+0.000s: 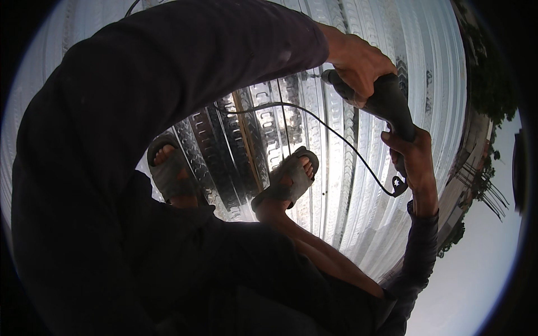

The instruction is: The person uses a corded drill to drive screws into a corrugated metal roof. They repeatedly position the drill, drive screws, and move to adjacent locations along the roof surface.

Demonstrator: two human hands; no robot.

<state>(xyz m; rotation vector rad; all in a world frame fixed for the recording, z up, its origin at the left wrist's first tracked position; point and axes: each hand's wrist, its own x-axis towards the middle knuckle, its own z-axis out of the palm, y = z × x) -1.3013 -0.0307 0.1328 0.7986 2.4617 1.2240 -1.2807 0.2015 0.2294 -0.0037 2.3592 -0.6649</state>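
Observation:
A dark corded power drill [390,103] is held in both my hands at the upper right, its chuck pointing left. My left hand [358,63], its arm reaching across the top, wraps over the front of the tool body. On the handle, my right hand [416,155] is closed, the forearm rising from the lower right. Ahead of the chuck a thin bit shows faintly against the ribbed metal sheeting [431,78]; whether it touches the metal I cannot tell. A black cord [328,124] hangs from the handle end and curves left over the sheets.
My sandalled feet [286,182] stand on the sheeting, which carries dark tread-like marks. A narrow brownish strip [245,140] runs between the feet. Beyond the sheets' right edge are green foliage [493,95], thin protruding rods [493,193] and sky.

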